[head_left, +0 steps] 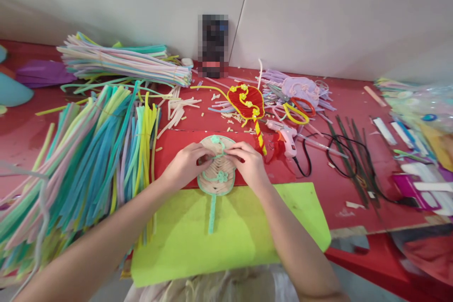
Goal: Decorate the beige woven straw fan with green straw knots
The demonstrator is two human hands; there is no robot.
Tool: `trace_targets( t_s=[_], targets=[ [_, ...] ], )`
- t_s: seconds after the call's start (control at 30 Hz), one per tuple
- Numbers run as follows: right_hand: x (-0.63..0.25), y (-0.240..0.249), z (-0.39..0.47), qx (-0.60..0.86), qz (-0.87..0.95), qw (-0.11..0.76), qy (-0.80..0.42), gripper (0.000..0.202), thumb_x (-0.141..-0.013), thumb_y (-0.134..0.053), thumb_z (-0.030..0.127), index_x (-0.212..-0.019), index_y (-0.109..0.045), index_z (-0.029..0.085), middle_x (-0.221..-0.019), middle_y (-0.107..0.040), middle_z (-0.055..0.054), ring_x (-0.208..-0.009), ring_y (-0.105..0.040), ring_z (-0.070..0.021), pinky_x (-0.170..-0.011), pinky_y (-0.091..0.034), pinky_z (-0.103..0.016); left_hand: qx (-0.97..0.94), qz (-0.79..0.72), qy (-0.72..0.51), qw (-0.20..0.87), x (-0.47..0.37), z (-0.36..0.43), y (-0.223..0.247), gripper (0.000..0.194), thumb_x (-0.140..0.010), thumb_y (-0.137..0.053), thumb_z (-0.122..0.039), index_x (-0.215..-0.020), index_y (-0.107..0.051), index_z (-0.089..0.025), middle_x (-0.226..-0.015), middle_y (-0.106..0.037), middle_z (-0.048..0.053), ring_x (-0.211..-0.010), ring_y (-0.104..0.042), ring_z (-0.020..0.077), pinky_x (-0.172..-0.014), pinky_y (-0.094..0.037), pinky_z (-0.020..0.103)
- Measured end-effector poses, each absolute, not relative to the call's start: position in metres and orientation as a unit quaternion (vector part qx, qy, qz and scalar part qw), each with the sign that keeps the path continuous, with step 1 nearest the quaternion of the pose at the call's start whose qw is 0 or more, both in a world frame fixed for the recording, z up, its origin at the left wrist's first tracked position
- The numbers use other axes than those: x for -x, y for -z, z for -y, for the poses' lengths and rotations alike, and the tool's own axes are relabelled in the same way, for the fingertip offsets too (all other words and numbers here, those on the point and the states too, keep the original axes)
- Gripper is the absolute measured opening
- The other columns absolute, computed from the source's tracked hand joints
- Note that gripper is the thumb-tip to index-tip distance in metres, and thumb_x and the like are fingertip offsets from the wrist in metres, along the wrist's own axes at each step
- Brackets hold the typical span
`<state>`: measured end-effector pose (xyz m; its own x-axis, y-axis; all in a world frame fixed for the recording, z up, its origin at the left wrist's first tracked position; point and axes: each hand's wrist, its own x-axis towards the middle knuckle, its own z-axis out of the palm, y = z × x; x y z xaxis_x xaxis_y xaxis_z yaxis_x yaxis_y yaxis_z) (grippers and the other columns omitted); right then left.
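A small round fan (216, 188), beige with a mint-green rim, lies in front of me with its green handle (212, 214) pointing toward me. Curls and flowers of mint-green pipe cleaner decorate its face. Near the fan's upper middle, a thin mint-green pipe cleaner (219, 155) runs between my fingertips. My left hand (187, 163) pinches at its left end, fingers closed. From the other side my right hand (247, 163) pinches it with thumb and index finger. The fingers partly cover the fan's left and right edges.
Bundles of coloured pipe cleaners (95, 160) lie at left and back. Behind the fan are a red-and-yellow fan (247, 102), yellow-handled scissors (296, 114) and a pink glue gun (286, 138) with a black cord. A lime-green sheet (240, 236) covers the front edge. A phone-like dark object (213, 45) leans against the wall.
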<state>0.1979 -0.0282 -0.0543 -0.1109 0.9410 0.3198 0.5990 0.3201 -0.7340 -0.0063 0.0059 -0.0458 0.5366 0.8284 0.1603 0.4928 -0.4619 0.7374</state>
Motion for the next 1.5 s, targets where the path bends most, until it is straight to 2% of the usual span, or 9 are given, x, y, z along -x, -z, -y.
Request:
trace_targets(
  t_s=[0.2,0.47,0.83,0.93,1.1,1.33,1.5],
  targets=[
    [-0.196,0.057,0.029,0.539,0.726,0.377,-0.200,0.018,-0.084,-0.057,0.019,-0.095,-0.070,0.025,-0.093,-0.063,-0.004,-0.090,-0.060,-0.0172,-0.083,-0.050,-0.031,-0.843,-0.398,-0.228,0.282,0.006,-0.006,0.041,0.015,-0.081,-0.057,-0.021,-0.092,-0.066,-0.019,-0.080,-0.063,0.003,-0.071,-0.056,0.0138,-0.068,-0.047,0.026],
    [-0.196,0.056,0.029,0.536,0.724,0.385,-0.202,0.016,-0.084,-0.058,0.018,-0.093,-0.069,0.023,-0.094,-0.062,-0.004,-0.091,-0.060,-0.0165,-0.083,-0.049,-0.030,-0.831,-0.381,-0.223,0.338,0.013,-0.010,0.040,0.019,-0.079,-0.055,-0.017,-0.095,-0.066,-0.019,-0.080,-0.063,0.003,-0.069,-0.057,0.0116,-0.067,-0.047,0.023],
    [-0.197,0.057,0.028,0.530,0.730,0.384,-0.197,0.014,-0.083,-0.059,0.017,-0.091,-0.069,0.021,-0.092,-0.062,-0.005,-0.088,-0.060,-0.0162,-0.082,-0.049,-0.029,-0.817,-0.422,-0.244,0.307,0.003,-0.001,0.042,0.015,-0.079,-0.051,-0.015,-0.089,-0.062,-0.017,-0.081,-0.061,0.002,-0.068,-0.054,0.0110,-0.064,-0.045,0.023],
    [-0.197,0.057,0.028,0.531,0.729,0.386,-0.194,0.014,-0.083,-0.059,0.016,-0.091,-0.069,0.020,-0.092,-0.062,-0.005,-0.088,-0.059,-0.0158,-0.082,-0.049,-0.029,-0.813,-0.415,-0.246,0.325,0.005,-0.004,0.043,0.015,-0.082,-0.049,-0.017,-0.090,-0.062,-0.018,-0.086,-0.063,0.003,-0.075,-0.057,0.0129,-0.070,-0.046,0.024],
    [-0.197,0.058,0.028,0.534,0.726,0.385,-0.199,0.014,-0.083,-0.059,0.016,-0.091,-0.070,0.021,-0.092,-0.062,-0.005,-0.088,-0.060,-0.0161,-0.081,-0.049,-0.030,-0.773,-0.417,-0.262,0.400,0.023,-0.021,0.044,0.023,-0.086,-0.047,-0.022,-0.104,-0.061,-0.020,-0.099,-0.064,0.005,-0.089,-0.060,0.0158,-0.081,-0.048,0.029],
    [-0.197,0.059,0.027,0.532,0.727,0.387,-0.199,0.014,-0.083,-0.059,0.017,-0.091,-0.070,0.022,-0.092,-0.062,-0.005,-0.088,-0.060,-0.0164,-0.082,-0.050,-0.031,-0.867,-0.265,-0.157,0.392,0.037,-0.033,0.038,0.019,-0.084,-0.057,-0.029,-0.099,-0.067,-0.028,-0.105,-0.055,0.004,-0.099,-0.053,0.0172,-0.091,-0.043,0.031],
    [-0.198,0.058,0.027,0.531,0.730,0.383,-0.196,0.015,-0.083,-0.059,0.016,-0.091,-0.070,0.022,-0.093,-0.063,-0.005,-0.088,-0.060,-0.0163,-0.082,-0.050,-0.031,-0.874,-0.256,-0.143,0.387,0.035,-0.034,0.041,0.021,-0.080,-0.063,-0.029,-0.100,-0.066,-0.027,-0.107,-0.053,0.004,-0.101,-0.050,0.0182,-0.092,-0.042,0.033]
  ],
)
